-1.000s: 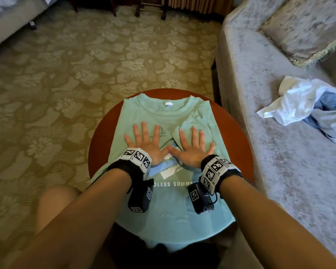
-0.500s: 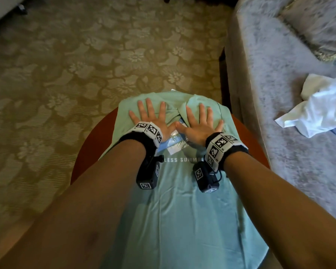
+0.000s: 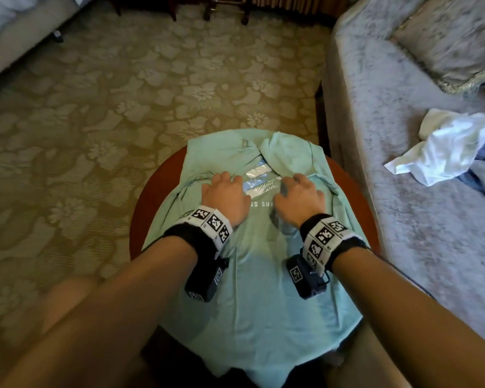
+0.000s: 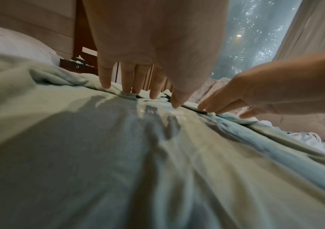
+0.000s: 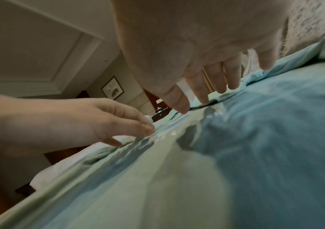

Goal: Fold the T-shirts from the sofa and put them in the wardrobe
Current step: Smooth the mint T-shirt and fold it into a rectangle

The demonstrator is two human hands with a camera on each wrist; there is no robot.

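Round red-brown wooden table [image 3: 149, 197] carries mint-green cotton T-shirt [image 3: 252, 298], hem over near edge. Left hand [image 3: 225, 195] & right hand [image 3: 300, 198], fingers bent, tips on folded sleeves. Smooth evenly, w/ flaps flat.

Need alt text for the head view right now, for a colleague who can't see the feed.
Both hands, left and right, rest fingertips on a mint T-shirt spread over a round table, sleeves folded inward. More clothes lie crumpled on the sofa to the right.

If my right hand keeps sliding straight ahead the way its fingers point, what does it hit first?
Probably the folded-in sleeve edge of the mint T-shirt, just beyond the right hand; its fingertips already hang close over that fold.
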